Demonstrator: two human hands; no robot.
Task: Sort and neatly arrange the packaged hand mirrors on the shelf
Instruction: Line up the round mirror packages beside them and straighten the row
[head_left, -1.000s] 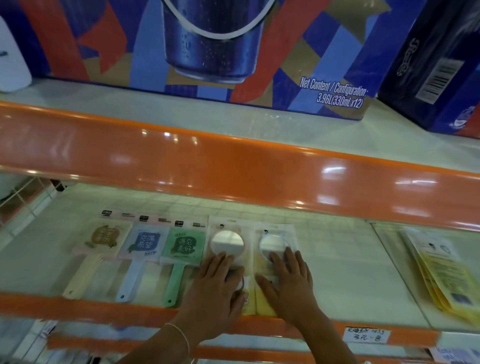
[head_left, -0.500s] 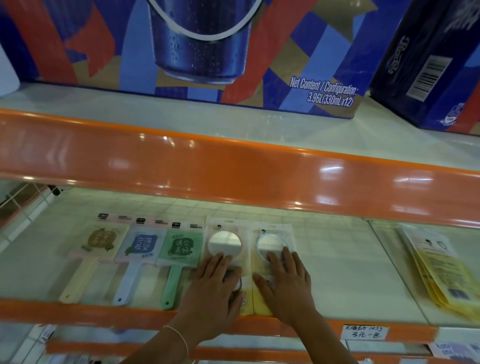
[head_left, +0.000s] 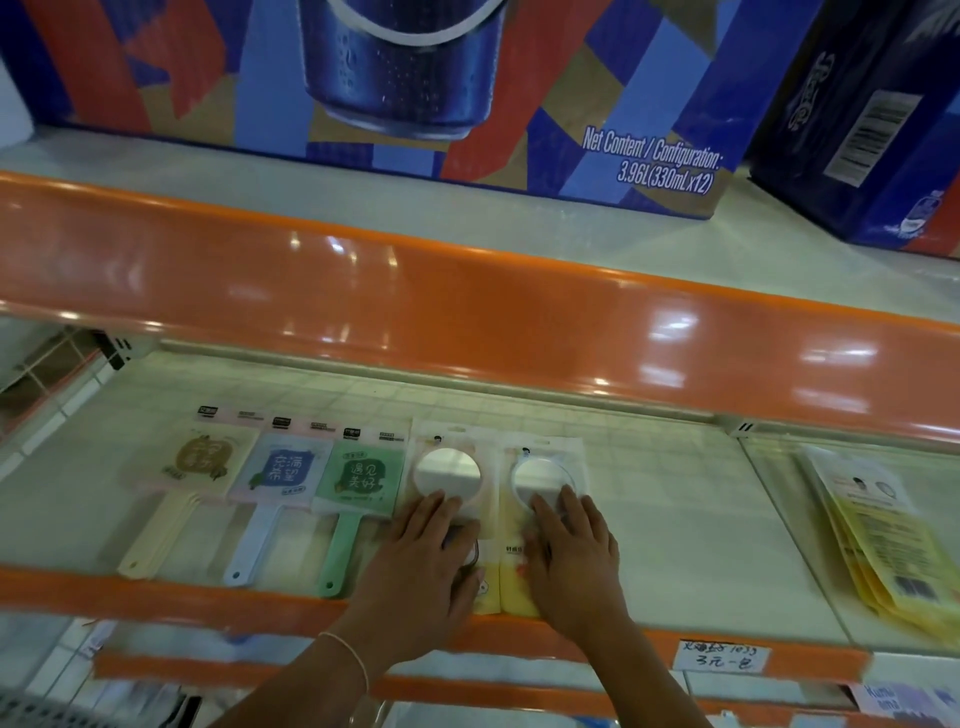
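Both hands lie flat and spread, gripping nothing: left hand (head_left: 421, 564) on the pink mirror pack (head_left: 451, 470), right hand (head_left: 569, 558) on the yellow mirror pack (head_left: 545, 467). Packs run front-to-back on the shelf (head_left: 675, 519), directly underneath.

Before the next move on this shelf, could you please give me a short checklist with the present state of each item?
1. Left hand flat on the left round-mirror pack: ok.
2. Right hand flat on the right round-mirror pack: ok.
3. The two round-mirror packs side by side, upper edges level: not ok, the right one sits slightly lower.
4. Beige mirror, blue mirror and green mirror in a row, handles toward the front: ok.
5. Green mirror clear of the left round-mirror pack: cannot tell.
6. Yellow packets kept apart at the right: ok.
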